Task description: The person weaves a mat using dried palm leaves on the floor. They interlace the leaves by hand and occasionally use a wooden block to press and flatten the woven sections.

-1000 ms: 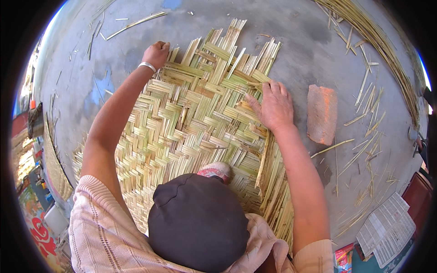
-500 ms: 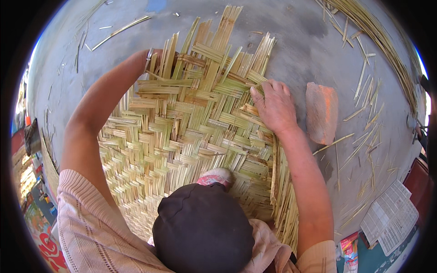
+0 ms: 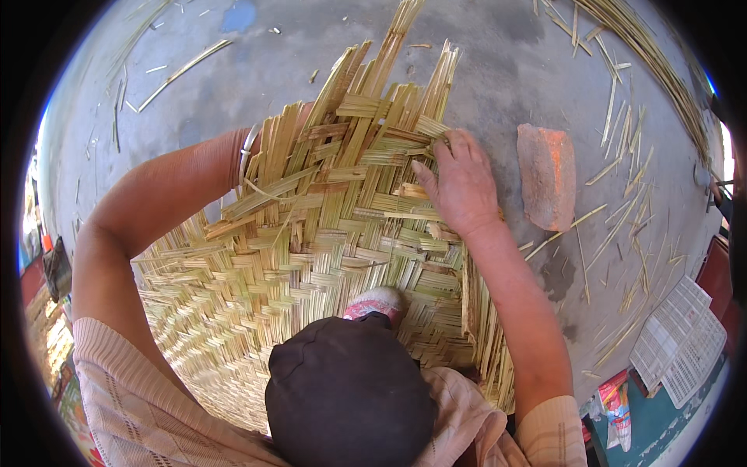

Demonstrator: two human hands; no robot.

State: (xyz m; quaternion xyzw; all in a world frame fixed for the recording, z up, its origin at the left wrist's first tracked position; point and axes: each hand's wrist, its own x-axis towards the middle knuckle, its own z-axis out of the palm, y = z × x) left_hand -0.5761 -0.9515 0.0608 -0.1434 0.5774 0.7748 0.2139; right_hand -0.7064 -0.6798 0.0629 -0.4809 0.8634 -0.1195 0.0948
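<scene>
A large mat [image 3: 311,261] woven from flat yellow-green split strips spreads in front of me, its unwoven strip ends [image 3: 393,43] standing out at the far edge. My left hand [image 3: 306,114] reaches behind the strips at the far left edge, a pale bangle [image 3: 247,154] at its wrist; the fingers are hidden. Above it, several strips are raised and tilted. At the mat's right edge my right hand [image 3: 464,183] bends its fingers over the strip ends, gripping them, with the thumb apart on the weave. My shoe [image 3: 377,302] rests on the mat.
A reddish brick [image 3: 547,177] lies on the grey floor right of my right hand. Loose strip scraps [image 3: 622,226] and a long bundle of strips [image 3: 657,62] are at the right. Printed sheets [image 3: 678,342] and a colourful packet [image 3: 615,412] sit at the lower right.
My left hand has come nearer, and the strips over it are bent up and lean more. My right hand stays at the right edge. The whole view has shifted slightly.
</scene>
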